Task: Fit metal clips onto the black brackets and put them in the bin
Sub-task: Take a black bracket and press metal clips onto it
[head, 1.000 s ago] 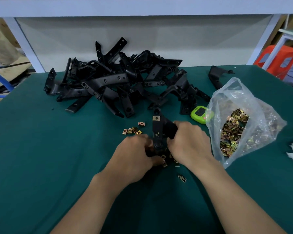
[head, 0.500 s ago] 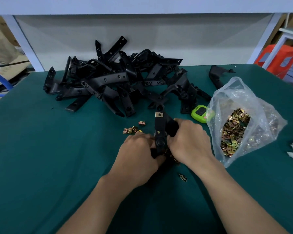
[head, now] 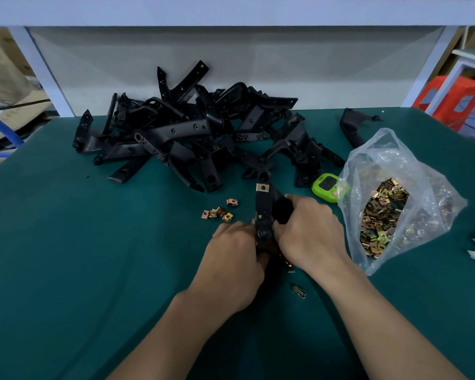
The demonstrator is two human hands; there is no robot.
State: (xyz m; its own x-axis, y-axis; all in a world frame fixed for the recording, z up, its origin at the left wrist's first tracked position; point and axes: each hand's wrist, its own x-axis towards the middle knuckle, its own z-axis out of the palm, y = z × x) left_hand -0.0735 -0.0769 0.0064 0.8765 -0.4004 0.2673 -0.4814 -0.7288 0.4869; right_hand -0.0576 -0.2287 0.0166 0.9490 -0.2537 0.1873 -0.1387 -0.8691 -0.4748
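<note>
Matte black bracket (head: pixel 262 207) slightly rightward, perhaps

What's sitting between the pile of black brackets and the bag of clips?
A small green device with a screen, right beside the bag, in the head view.

On my feed I see only the person's two arms. The left hand (head: pixel 231 259) and the right hand (head: pixel 310 231) are bare, with smooth backs and rounded knuckles. The slim left forearm (head: pixel 176 333) and right forearm (head: pixel 381 319) are bare as well, uncovered down to the picture's bottom edge.
</note>
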